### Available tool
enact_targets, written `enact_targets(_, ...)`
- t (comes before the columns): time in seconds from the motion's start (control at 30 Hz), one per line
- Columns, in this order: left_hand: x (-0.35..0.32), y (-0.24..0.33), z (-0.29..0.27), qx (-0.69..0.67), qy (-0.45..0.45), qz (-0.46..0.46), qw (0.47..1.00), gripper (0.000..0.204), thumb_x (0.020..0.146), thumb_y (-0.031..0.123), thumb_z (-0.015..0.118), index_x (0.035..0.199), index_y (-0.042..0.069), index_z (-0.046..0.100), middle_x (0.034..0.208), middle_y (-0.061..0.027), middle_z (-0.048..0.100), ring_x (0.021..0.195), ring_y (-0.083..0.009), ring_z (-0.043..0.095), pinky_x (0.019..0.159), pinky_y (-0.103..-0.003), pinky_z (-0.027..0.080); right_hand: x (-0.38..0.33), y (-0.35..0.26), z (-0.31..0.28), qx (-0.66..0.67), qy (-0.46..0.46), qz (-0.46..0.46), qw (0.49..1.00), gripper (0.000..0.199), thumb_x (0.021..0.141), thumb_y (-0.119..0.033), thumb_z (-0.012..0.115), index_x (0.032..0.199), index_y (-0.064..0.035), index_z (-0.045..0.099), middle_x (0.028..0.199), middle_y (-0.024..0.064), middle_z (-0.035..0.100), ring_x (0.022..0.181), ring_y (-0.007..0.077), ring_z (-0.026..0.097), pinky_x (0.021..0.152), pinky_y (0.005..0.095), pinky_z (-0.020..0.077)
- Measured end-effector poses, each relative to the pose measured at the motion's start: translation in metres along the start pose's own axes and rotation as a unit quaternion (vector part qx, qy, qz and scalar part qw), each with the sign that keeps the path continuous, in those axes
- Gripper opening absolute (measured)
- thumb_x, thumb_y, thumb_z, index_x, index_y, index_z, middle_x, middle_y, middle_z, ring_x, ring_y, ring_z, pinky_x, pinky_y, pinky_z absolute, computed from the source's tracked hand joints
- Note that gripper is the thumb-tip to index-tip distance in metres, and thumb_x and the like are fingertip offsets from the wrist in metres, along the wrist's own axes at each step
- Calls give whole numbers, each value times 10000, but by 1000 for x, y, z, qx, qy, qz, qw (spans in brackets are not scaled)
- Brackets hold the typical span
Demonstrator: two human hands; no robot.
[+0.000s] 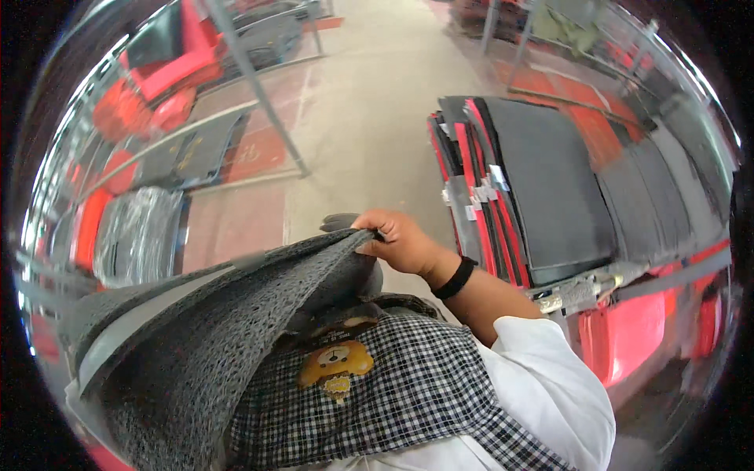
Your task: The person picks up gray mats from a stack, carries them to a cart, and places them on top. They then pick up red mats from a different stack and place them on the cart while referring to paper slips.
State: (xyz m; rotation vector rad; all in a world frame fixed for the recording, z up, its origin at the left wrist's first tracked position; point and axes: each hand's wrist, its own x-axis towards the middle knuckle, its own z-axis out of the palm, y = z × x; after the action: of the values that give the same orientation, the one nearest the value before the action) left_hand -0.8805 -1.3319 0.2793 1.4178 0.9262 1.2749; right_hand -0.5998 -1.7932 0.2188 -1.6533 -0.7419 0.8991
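Note:
My right hand [404, 242], with a black band at the wrist, pinches the upper corner of a dark grey mat [208, 345]. Fingers lie over its edge and the thumb is beneath. The mat has a rough, speckled face and hangs slantwise across my left side, in front of my checked apron [416, 385]. Behind it show further grey layers and a smooth, pale grey strip [149, 310]; whether these are folds of one mat or several mats I cannot tell. No part of my left hand shows; the mat covers that side.
To the right, a rack holds stacked grey mats [550, 188] with red edges and white tags. Below it are glossy red pieces [628, 334]. On the left stand a metal frame [263, 102], a plastic-wrapped grey stack [137, 235] and red bundles [122, 110]. A pale floor aisle [377, 102] runs ahead.

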Motion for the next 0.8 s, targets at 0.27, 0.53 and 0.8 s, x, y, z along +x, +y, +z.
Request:
enact_targets(0.27,29,19,35,28,-12,6,1000,363,911,344,534,949,-6,623,843,-146,637,643,-239,609,588,-393,507,-56,78,-48,-248,-100,11,964,574,643,-191,780,1171,-144,561,1086,116,630,1036,330,581,887,423,443)
enact_targets(0.53,76,70,50,56,-47,56,996,360,905,344,545,960,-3,626,862,-139,640,647,-239,609,596,-399,508,-61,108,19,-250,-192,151,937,456,670,-210,772,1099,-137,637,1026,111,658,993,308,606,857,401,467)
enact_targets(0.8,186,87,52,78,-89,209,971,358,899,343,556,971,1,630,881,-132,643,652,-239,609,605,-404,508,14,-103,-43,-375,154,-40,913,317,638,-130,792,869,-9,612,792,162,620,745,298,596,680,407,478)
